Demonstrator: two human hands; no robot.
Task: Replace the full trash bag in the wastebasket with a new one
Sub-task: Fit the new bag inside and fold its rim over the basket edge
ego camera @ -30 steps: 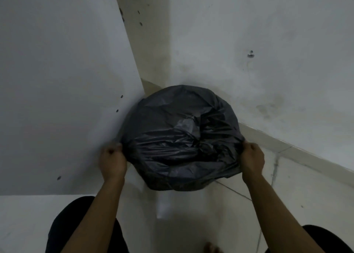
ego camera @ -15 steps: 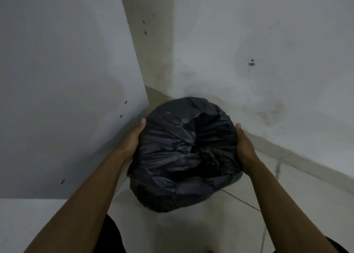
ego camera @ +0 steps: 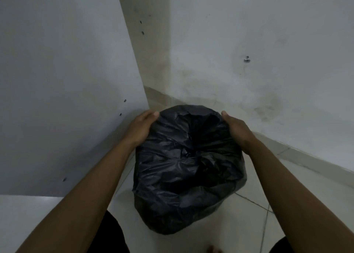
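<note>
A black trash bag [ego camera: 183, 168], crumpled and glossy, covers the wastebasket completely in the room's corner; the basket itself is hidden under the plastic. My left hand [ego camera: 140, 127] lies against the bag's upper left side. On the upper right side is my right hand [ego camera: 236, 129]. Their fingers reach round toward the far rim, with the bag between both palms. The fingertips are partly hidden behind the bag.
A white panel [ego camera: 67, 92] stands close on the left and a stained white wall [ego camera: 258, 70] on the right, meeting behind the bag. Pale floor tiles [ego camera: 249, 224] spread to the right and front. My dark-clothed knees and a toe [ego camera: 211, 250] show at the bottom edge.
My hands left the near sides of the bag, where they gripped it a second ago, and slid up and back to its far upper sides. The view has tilted further down.
</note>
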